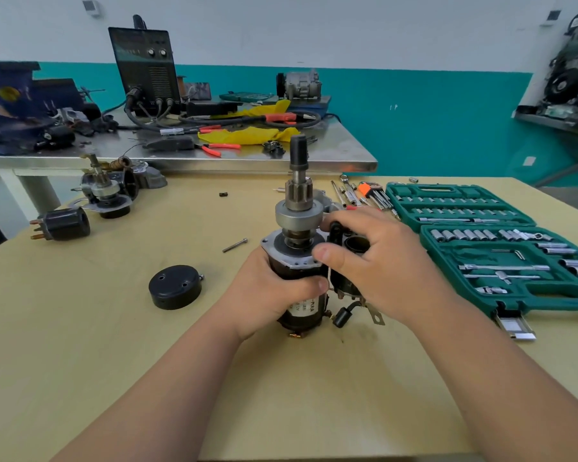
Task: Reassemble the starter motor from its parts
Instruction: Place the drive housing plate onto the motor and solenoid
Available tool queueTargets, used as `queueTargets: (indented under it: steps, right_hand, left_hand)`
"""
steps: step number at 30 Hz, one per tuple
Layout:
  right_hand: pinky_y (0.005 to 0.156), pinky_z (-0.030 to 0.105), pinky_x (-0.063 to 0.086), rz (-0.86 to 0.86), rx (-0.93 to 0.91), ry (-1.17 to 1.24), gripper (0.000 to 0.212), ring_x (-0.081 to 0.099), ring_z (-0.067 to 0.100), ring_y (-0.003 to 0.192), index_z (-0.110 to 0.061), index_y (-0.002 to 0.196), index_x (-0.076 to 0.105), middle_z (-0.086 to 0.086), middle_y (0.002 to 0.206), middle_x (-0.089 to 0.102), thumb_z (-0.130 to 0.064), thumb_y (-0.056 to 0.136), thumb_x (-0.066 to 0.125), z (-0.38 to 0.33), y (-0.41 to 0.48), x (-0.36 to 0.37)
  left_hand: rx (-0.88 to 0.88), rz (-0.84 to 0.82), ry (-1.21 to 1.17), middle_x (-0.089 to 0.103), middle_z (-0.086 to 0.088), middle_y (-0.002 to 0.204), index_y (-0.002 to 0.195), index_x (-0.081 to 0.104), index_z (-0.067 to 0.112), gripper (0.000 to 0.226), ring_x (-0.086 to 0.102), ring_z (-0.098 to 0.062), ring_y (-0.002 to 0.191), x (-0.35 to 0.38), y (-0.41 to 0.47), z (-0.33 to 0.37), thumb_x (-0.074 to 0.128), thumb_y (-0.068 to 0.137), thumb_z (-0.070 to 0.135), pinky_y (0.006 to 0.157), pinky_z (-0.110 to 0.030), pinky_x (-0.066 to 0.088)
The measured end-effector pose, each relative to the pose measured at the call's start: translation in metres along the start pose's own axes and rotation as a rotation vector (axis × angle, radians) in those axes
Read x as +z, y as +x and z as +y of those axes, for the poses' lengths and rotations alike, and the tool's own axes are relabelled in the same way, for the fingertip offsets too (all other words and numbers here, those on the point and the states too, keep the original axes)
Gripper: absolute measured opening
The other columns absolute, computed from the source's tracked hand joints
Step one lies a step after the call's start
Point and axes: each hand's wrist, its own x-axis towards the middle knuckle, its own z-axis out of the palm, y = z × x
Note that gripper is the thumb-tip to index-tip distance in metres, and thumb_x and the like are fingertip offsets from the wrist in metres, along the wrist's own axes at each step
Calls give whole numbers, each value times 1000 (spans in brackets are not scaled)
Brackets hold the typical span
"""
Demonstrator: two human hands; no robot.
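The yellow bench [114, 345] fills my view, and the starter motor [302, 308] stands upright at its centre, shaft [298, 151] pointing up. My left hand [274, 291] wraps its black body. My right hand [377, 258] curls over the side housing, thumb on the flange. A round black cap [175, 287] lies to the left and a green socket set [481, 248] to the right.

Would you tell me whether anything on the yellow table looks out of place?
A single bolt lies loose left of the starter motor, and a small black piece sits stray farther back. Nothing looks spilled.
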Motion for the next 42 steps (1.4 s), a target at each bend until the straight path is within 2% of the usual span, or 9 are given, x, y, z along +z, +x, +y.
queueTargets:
  steps: [11, 15, 19, 25, 28, 30, 33, 37, 42]
  right_hand:
    - [77, 4, 32, 55, 26, -14, 49, 40, -10, 97, -34, 118, 63, -19, 108, 51, -57, 76, 51, -1, -7, 2]
    - [74, 2, 30, 91, 10, -68, 51, 37, -12, 96, -30, 126, 60, -18, 109, 49, -56, 86, 44, -1, -10, 6]
    - [78, 16, 36, 154, -17, -100, 51, 46, 0, 102, -26, 126, 62, -11, 113, 56, -53, 87, 43, -4, -11, 11]
    - [84, 25, 43, 144, -48, -48, 47, 52, 6, 105, -23, 124, 62, -7, 113, 59, -45, 91, 38, -4, -9, 14]
    - [81, 2, 35, 100, -20, 125, 40, 49, -14, 102, -34, 123, 58, -26, 108, 58, -42, 92, 34, 0, -7, 12]
    - [79, -3, 33, 50, 74, 281, 33, 46, -24, 103, -47, 117, 53, -40, 102, 57, -46, 91, 32, 3, -8, 9]
    - [94, 25, 46, 34, 200, 471, 29, 59, -6, 104, -44, 111, 58, -29, 103, 65, -43, 98, 31, 16, -7, 9]
    - [76, 26, 55, 56, 306, 313, 21, 65, 2, 88, -42, 100, 59, -19, 92, 68, -28, 101, 43, 35, -2, 3]
    - [63, 22, 48, 201, 421, 86, 19, 62, 7, 85, -39, 91, 60, -11, 99, 68, -25, 96, 49, 74, 11, -7]
  left_hand:
    - [33, 16, 33, 70, 6, 94, 108, 62, 25, 41, 67, -7, 90, 3, -1, -2, 71, 71, 7, 75, -17, 51]
    - [41, 204, 42, 65, 17, 109, 128, 41, 32, 81, 63, -3, 105, 6, -8, -8, 83, 58, 30, 81, -15, 50]
    - [93, 250, 42, 62, 20, 119, 143, 21, 34, 105, 60, -5, 114, 10, -12, -11, 85, 59, 34, 91, -17, 49]
    - [93, 364, -25, 67, 14, 97, 116, 47, 28, 55, 65, -8, 95, 13, -8, -4, 59, 67, 50, 78, -23, 52]
    - [60, 391, -45, 67, 3, 100, 111, 49, 24, 55, 65, -18, 97, 13, -5, -4, 58, 63, 50, 82, -32, 54]
    - [39, 398, -44, 65, 1, 101, 110, 49, 26, 58, 65, -12, 95, 10, -7, -3, 57, 59, 51, 78, -27, 54]
    - [14, 419, -40, 64, 8, 94, 107, 49, 30, 55, 63, 6, 80, -1, -12, -4, 52, 56, 51, 62, -11, 49]
    - [-25, 509, 8, 62, 11, 91, 98, 49, 37, 47, 60, 13, 74, -22, -21, -4, 47, 54, 53, 54, -5, 45]
    - [-32, 610, 84, 64, 16, 86, 96, 49, 40, 41, 60, 12, 75, -53, -32, -8, 46, 56, 51, 62, -20, 45]
